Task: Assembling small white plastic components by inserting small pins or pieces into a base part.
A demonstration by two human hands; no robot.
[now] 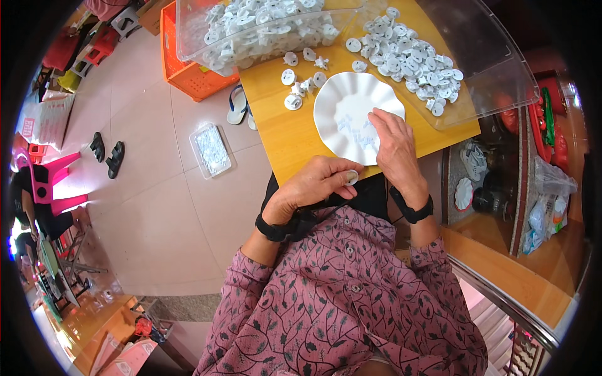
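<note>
My left hand (321,180) is closed around a small white round plastic part (352,177), just off the near edge of the table. Ahead of it lies a white plate (342,94) with a wavy rim. Small pale bluish pieces (346,123) are scattered in the plate. Over the plate's right side, my right hand (396,141) has its fingertips drawn together and down at its surface. Whatever those fingertips pinch is hidden or too small to make out. Several loose white round parts (293,101) lie to the left of the plate.
On the yellow table (276,141) stand a clear bin (251,34) heaped with white parts and a tilted clear tray (495,94) with more parts. An orange crate (188,81) is at the left. A clear box (211,150) and sandals (115,160) are on the floor.
</note>
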